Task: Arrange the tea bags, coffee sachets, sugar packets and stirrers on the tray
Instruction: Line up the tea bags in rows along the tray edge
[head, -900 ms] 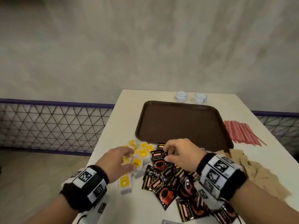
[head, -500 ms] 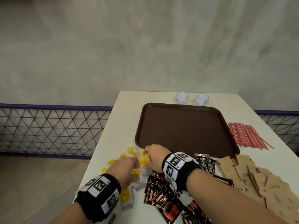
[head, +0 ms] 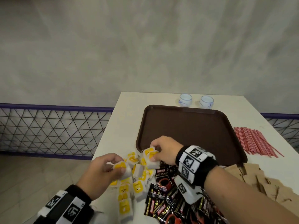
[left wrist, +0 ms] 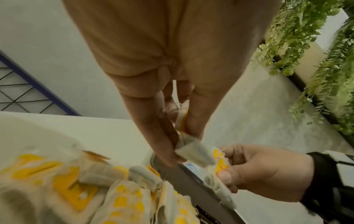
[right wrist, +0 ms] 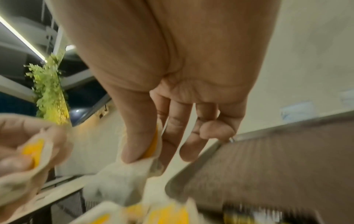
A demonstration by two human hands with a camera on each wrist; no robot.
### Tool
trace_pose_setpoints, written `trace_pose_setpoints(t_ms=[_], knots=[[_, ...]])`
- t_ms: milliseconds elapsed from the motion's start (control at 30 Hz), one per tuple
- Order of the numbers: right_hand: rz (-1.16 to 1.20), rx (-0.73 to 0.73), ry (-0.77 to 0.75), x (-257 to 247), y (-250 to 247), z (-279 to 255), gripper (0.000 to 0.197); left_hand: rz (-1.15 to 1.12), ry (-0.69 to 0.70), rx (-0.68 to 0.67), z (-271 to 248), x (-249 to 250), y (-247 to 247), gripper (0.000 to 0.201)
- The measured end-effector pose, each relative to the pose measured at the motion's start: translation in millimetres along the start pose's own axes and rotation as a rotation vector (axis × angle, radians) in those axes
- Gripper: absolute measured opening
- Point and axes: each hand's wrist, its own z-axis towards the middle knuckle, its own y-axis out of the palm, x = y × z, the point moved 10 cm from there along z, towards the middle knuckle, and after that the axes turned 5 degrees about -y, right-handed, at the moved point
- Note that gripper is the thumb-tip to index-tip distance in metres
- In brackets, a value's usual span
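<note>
Each hand, the left hand (head: 103, 168) and the right hand (head: 163, 149), pinched tea bags (head: 137, 175) from the pile low in the frame, probably to move them onto the bare tray (head: 194, 131) just above.

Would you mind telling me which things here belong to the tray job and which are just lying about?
Job:
tea bags, some held in the left hand and right hand
coffee sachets
sugar packets
stirrers
tray

Lying about:
two cups
</note>
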Motion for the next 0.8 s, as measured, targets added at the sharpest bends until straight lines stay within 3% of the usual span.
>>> trace_pose_setpoints(t_ms=[133, 233, 367, 467, 633, 800], knots=[[0.105, 0.040, -0.050, 2.2, -36.9, -7.9, 0.019, -0.030, -0.017, -0.020, 16.9, 15.7, 2.3, 0.013], [0.237, 0.058, -0.076, 8.9, -56.3, -18.5, 0.018, 0.052, 0.044, -0.041, 50.9, 38.0, 1.8, 0.013], [0.442, 0.123, -0.081, 23.7, -80.8, -40.0, 0.011, 0.390, 0.148, 0.001, 133.3, 76.3, 13.0, 0.015], [0.523, 0.184, -0.078, 34.8, -96.6, -59.3, 0.010, 0.511, 0.156, -0.026, 206.5, 87.8, 36.6, 0.021], [0.459, 0.268, 0.041, 71.4, -110.7, -81.0, 0.005, 0.723, 0.131, -0.018, 298.1, 85.2, 64.6, 0.022], [0.437, 0.265, 0.171, 105.6, -111.9, -83.8, 0.013, 0.831, 0.079, -0.033, 342.7, 57.9, 74.8, 0.029]])
